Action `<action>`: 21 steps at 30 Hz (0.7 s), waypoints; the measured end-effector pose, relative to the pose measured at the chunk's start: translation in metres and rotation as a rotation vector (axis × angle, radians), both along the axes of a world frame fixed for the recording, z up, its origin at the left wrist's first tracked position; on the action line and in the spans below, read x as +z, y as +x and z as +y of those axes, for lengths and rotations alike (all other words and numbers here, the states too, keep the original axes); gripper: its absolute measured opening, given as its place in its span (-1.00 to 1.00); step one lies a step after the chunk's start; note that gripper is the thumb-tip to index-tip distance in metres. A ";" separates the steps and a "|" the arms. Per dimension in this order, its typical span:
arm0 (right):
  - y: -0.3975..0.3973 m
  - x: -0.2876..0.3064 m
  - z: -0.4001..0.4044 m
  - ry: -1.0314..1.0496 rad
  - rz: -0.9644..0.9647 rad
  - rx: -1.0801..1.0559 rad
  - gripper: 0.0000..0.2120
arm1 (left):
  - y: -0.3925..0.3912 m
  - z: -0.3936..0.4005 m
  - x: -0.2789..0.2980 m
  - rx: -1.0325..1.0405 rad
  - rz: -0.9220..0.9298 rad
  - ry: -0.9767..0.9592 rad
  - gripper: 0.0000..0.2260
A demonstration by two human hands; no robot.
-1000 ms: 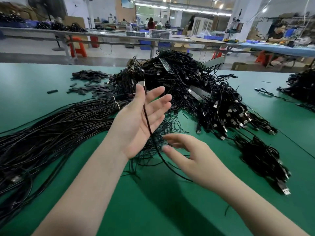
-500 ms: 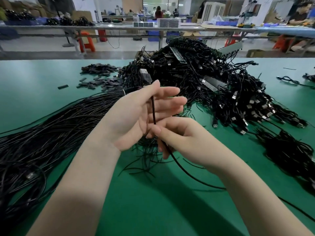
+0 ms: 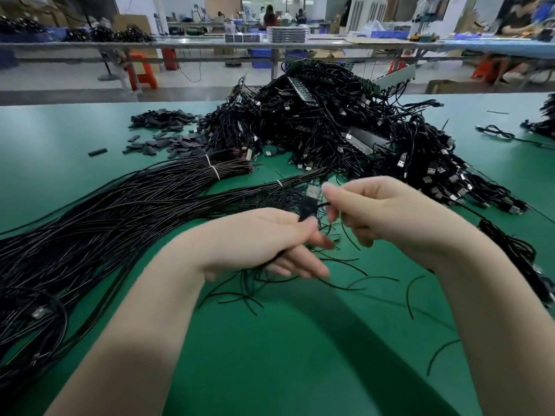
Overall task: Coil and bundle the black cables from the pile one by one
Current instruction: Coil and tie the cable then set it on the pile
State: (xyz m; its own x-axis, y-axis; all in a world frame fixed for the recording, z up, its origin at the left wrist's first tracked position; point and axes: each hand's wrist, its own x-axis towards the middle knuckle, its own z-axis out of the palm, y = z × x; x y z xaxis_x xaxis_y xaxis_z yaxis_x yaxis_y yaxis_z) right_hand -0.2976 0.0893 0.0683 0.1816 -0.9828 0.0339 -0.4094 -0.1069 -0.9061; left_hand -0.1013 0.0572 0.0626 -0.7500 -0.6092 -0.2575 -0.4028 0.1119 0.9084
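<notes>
A big pile of tangled black cables [image 3: 336,127] with metal USB plugs lies at the middle back of the green table [image 3: 285,355]. My left hand [image 3: 264,238] holds one black cable near its USB plug [image 3: 310,195], the plug sticking up above my thumb and the cable running down through the palm. My right hand [image 3: 387,211] is just to the right of it, fingers curled and pinching the same cable close to the plug. Both hands are blurred by motion.
Long straight cable bundles [image 3: 105,223] tied with white bands spread across the left. Small black sleeves [image 3: 162,130] are scattered at the back left. Short black tie wires [image 3: 345,277] lie under my hands. Coiled cables [image 3: 510,256] lie at the right edge. Other workbenches stand behind.
My left hand has turned palm down and closed on the cable. My right hand has moved up and right beside the plug. The view has tilted, showing more of the pile.
</notes>
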 end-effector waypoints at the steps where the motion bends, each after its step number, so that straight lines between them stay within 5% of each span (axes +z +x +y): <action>1: 0.001 0.004 0.002 -0.007 -0.074 0.001 -0.63 | -0.003 -0.001 -0.002 0.070 0.044 -0.007 -0.66; 6: 0.022 0.011 0.013 -0.001 -0.330 0.205 -0.69 | -0.004 -0.006 0.008 0.337 0.631 0.261 -0.60; 12: 0.045 -0.022 0.004 0.181 -0.164 0.402 -0.68 | 0.003 -0.005 0.020 0.306 0.842 0.371 -0.59; 15: 0.031 -0.033 -0.004 0.233 0.022 0.289 -0.61 | 0.014 0.000 0.028 0.273 0.766 0.330 -0.66; 17: 0.018 -0.031 -0.007 0.129 0.152 0.121 -0.51 | 0.017 0.003 0.028 0.186 0.560 0.219 -0.65; 21: 0.001 -0.017 -0.009 -0.039 0.012 -0.090 -0.52 | 0.006 0.007 0.018 0.046 0.108 0.024 -0.59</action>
State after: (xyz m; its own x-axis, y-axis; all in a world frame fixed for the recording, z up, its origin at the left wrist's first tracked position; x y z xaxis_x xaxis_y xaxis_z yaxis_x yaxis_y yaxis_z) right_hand -0.2965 0.0802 0.0513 0.0935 -0.9931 0.0713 -0.4296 -0.1048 -0.8969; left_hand -0.0954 0.0638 0.0804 -0.7454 -0.6383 -0.1921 -0.3069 0.0728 0.9489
